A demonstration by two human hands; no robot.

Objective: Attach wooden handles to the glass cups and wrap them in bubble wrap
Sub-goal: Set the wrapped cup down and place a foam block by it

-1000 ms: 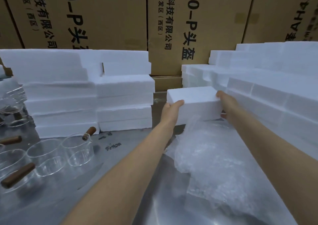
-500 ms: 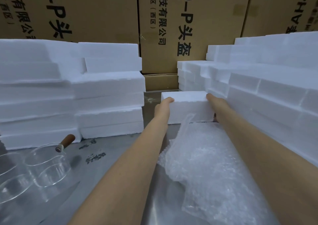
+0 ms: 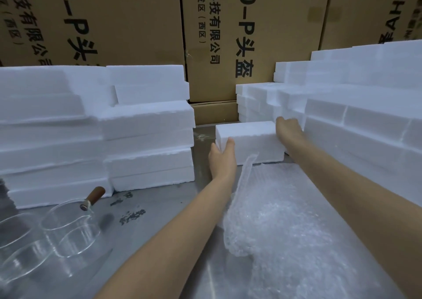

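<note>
A white foam block (image 3: 251, 144) lies on the steel table (image 3: 159, 211) at the far middle, against the right foam stack. My left hand (image 3: 222, 155) grips its left end, thumb on the front face. My right hand (image 3: 288, 127) curls over its right end. A crumpled sheet of bubble wrap (image 3: 285, 221) lies in front of the block, between my forearms. At the lower left stands a glass cup (image 3: 68, 232) with a wooden handle (image 3: 92, 198) fitted. A second glass cup (image 3: 13, 239) sits beside it, cut off by the frame edge.
Stacks of white foam slabs stand on the left (image 3: 96, 138) and on the right (image 3: 356, 120), with a narrow gap between them. Large cardboard boxes (image 3: 228, 35) wall off the back.
Both hands have carried the foam block away from me and lower, down to the table beside the right stack. The view has shifted, so fewer cups show at the left.
</note>
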